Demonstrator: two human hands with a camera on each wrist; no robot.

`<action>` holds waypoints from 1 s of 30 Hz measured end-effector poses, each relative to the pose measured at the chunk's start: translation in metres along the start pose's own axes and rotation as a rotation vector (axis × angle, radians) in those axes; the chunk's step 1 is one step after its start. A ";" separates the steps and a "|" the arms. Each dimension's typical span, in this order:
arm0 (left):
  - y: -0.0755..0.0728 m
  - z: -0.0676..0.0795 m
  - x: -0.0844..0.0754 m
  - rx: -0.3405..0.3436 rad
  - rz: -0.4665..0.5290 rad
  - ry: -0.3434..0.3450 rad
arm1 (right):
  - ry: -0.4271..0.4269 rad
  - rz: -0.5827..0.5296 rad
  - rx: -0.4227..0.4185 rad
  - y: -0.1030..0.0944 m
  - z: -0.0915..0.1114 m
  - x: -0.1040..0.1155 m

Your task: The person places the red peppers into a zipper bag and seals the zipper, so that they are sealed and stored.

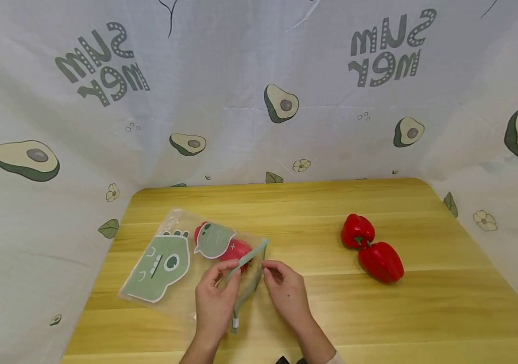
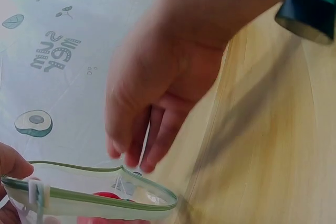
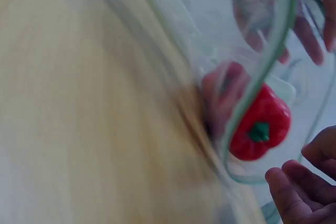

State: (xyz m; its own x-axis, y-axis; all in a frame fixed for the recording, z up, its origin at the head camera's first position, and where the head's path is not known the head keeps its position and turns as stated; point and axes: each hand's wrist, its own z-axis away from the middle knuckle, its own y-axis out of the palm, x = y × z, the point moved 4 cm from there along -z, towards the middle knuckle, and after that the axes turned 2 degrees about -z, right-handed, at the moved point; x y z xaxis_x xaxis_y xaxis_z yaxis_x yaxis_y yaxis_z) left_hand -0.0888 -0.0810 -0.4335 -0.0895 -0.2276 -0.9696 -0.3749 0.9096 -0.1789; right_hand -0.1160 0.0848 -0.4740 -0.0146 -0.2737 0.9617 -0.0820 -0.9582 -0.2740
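Note:
A clear zip bag [image 1: 181,283] with green cartoon prints lies on the table, its green-edged mouth spread apart toward me. Inside, a red bell pepper [image 1: 237,251] shows partly behind a print, and its green stem faces the mouth in the right wrist view. My left hand [image 1: 216,298] pinches the near-left rim of the bag, above the white zip slider [image 1: 235,322]. Opposite it, my right hand [image 1: 288,292] holds the other rim at the thumb and fingertips. The left wrist view shows the right hand [image 2: 157,87] reaching down to that rim.
Two more red bell peppers [image 1: 357,231] [image 1: 381,262] lie touching each other on the right of the wooden table [image 1: 445,303]. A white curtain [image 1: 241,60] printed with avocados hangs behind the table and along both sides.

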 end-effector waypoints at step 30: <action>-0.008 0.001 0.001 -0.001 -0.025 -0.023 | 0.084 0.477 -0.436 -0.182 -0.021 0.003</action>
State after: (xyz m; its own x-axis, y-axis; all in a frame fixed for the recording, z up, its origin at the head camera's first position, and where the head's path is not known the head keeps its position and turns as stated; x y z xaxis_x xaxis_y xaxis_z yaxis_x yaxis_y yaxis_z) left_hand -0.0849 -0.0882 -0.4331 -0.0586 -0.2421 -0.9685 -0.3776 0.9034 -0.2029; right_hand -0.1225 0.2603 -0.4210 -0.2255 -0.6364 0.7377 -0.4437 -0.6070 -0.6593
